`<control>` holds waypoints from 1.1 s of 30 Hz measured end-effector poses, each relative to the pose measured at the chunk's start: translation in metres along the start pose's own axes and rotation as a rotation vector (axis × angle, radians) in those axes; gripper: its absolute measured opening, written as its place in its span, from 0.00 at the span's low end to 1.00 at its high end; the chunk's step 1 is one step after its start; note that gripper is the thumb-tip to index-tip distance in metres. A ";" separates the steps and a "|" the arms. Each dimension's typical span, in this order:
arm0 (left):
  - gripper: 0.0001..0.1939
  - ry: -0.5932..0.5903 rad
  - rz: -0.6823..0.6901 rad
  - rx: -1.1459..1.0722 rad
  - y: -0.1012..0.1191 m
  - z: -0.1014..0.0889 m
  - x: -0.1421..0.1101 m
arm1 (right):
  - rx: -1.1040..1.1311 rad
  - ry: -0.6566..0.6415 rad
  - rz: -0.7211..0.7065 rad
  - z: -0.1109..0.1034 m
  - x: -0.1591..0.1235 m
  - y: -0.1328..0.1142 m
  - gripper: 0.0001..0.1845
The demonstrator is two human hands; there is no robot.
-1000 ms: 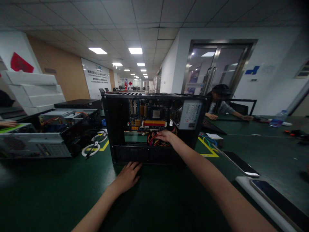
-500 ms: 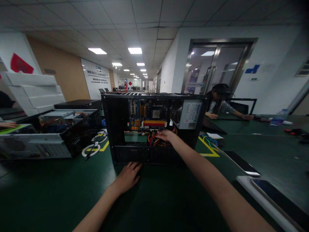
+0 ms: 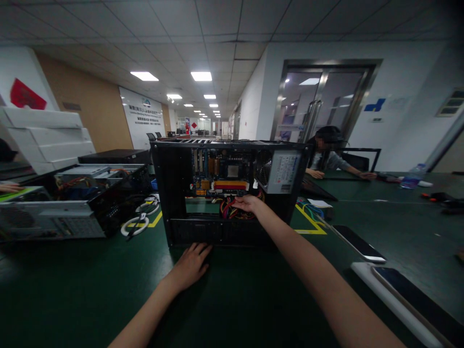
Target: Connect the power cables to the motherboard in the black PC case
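Observation:
An open black computer case stands upright on the green table, its motherboard and power supply facing me. My right hand reaches inside, fingers closed among a bundle of coloured cables just below the board. My left hand lies flat on the table with fingers spread, touching the case's lower front edge.
Another opened case lies on its side at left, with white cable rings beside it. Flat panels lie at right. A seated person works behind the case. A water bottle stands far right.
None beyond a slight shift of my head; both hands stay where they were.

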State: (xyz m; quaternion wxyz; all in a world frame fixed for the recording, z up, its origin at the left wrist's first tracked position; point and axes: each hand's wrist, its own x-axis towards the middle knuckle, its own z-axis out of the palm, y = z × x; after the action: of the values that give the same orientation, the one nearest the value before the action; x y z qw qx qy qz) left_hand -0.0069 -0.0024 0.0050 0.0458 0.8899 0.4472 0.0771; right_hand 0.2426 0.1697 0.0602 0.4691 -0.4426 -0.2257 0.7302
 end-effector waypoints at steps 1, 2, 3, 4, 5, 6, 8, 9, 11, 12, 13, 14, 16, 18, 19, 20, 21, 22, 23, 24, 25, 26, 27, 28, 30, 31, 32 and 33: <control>0.27 -0.002 -0.003 0.000 0.000 0.000 0.000 | -0.006 -0.004 0.006 0.000 -0.001 0.000 0.09; 0.27 -0.002 -0.003 0.000 0.000 0.000 0.001 | -0.016 -0.010 0.014 0.000 -0.002 0.000 0.08; 0.27 -0.001 0.000 0.000 0.000 -0.001 0.001 | -0.029 -0.021 0.021 0.000 -0.004 0.001 0.08; 0.27 0.001 0.002 0.002 0.001 -0.001 0.001 | -0.042 -0.035 0.027 0.000 -0.006 0.001 0.08; 0.27 0.002 0.003 0.004 0.001 -0.001 0.002 | -0.055 -0.051 0.035 0.000 -0.008 0.001 0.07; 0.27 0.002 0.004 0.006 0.001 -0.001 0.002 | -0.068 -0.065 0.045 0.000 -0.010 0.001 0.06; 0.26 -0.001 0.004 0.006 0.002 -0.001 0.002 | -0.089 -0.072 0.066 0.000 -0.013 0.001 0.06; 0.26 -0.003 0.002 0.003 0.002 -0.001 0.003 | -0.093 -0.057 0.073 -0.001 -0.014 0.001 0.06; 0.26 -0.007 -0.001 -0.001 0.002 -0.001 0.003 | -0.084 -0.009 0.066 -0.003 -0.015 0.000 0.06; 0.26 -0.008 -0.003 -0.001 0.002 -0.001 0.002 | -0.079 0.014 0.054 -0.005 -0.015 -0.001 0.07; 0.26 -0.008 -0.004 0.002 0.002 -0.001 0.002 | -0.077 0.031 0.040 -0.006 -0.015 -0.001 0.07; 0.26 -0.007 -0.005 0.005 0.001 -0.001 0.002 | -0.081 0.043 0.026 -0.007 -0.015 -0.002 0.07; 0.26 -0.006 -0.007 0.007 0.000 0.000 0.002 | -0.109 0.056 -0.006 -0.008 -0.015 -0.002 0.07; 0.26 -0.003 -0.007 0.005 -0.001 0.001 0.002 | -0.181 0.089 -0.054 -0.007 -0.016 -0.001 0.06; 0.27 -0.001 -0.006 0.004 -0.002 0.002 0.002 | -0.240 0.112 -0.087 -0.006 -0.017 0.000 0.05; 0.27 0.001 -0.005 0.003 -0.002 0.003 0.002 | -0.313 0.130 -0.124 -0.004 -0.017 0.001 0.05; 0.27 0.003 -0.004 0.004 -0.003 0.003 0.002 | -0.397 0.135 -0.162 -0.002 -0.017 0.003 0.04; 0.26 0.005 -0.003 0.005 -0.003 0.003 0.002 | -0.486 0.129 -0.197 0.000 -0.017 0.005 0.03; 0.26 0.006 -0.002 0.007 -0.003 0.004 0.002 | -0.576 0.108 -0.221 0.001 -0.016 0.007 0.02; 0.26 0.006 -0.001 0.008 -0.003 0.004 0.001 | -0.661 0.070 -0.234 0.003 -0.015 0.010 0.01; 0.26 0.007 0.001 0.011 -0.003 0.003 0.001 | -0.740 0.031 -0.234 0.005 -0.013 0.012 0.02; 0.26 0.010 0.005 0.014 -0.003 0.003 0.001 | -0.807 -0.019 -0.218 0.006 -0.012 0.014 0.02; 0.26 0.012 0.009 0.017 -0.002 0.002 0.001 | -0.856 -0.087 -0.210 0.006 -0.010 0.017 0.03; 0.26 0.014 0.011 0.019 -0.001 0.002 0.001 | -0.908 -0.132 -0.204 0.007 -0.009 0.019 0.04; 0.26 0.017 0.019 0.021 0.000 0.000 0.001 | -1.023 -0.197 -0.193 0.008 -0.007 0.021 0.03; 0.26 0.015 0.020 0.021 0.001 0.000 0.000 | -1.087 -0.213 -0.190 0.008 -0.006 0.022 0.03; 0.26 0.015 0.020 0.021 0.001 -0.001 0.000 | -1.153 -0.226 -0.191 0.008 -0.005 0.023 0.04; 0.27 0.013 0.020 0.021 0.002 -0.002 0.000 | -1.219 -0.238 -0.197 0.009 -0.004 0.023 0.05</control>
State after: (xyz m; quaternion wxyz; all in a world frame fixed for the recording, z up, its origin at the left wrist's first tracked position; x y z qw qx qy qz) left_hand -0.0056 -0.0034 0.0069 0.0329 0.8942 0.4395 0.0788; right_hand 0.2246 0.1566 0.0491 0.1693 -0.5232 -0.6918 0.4679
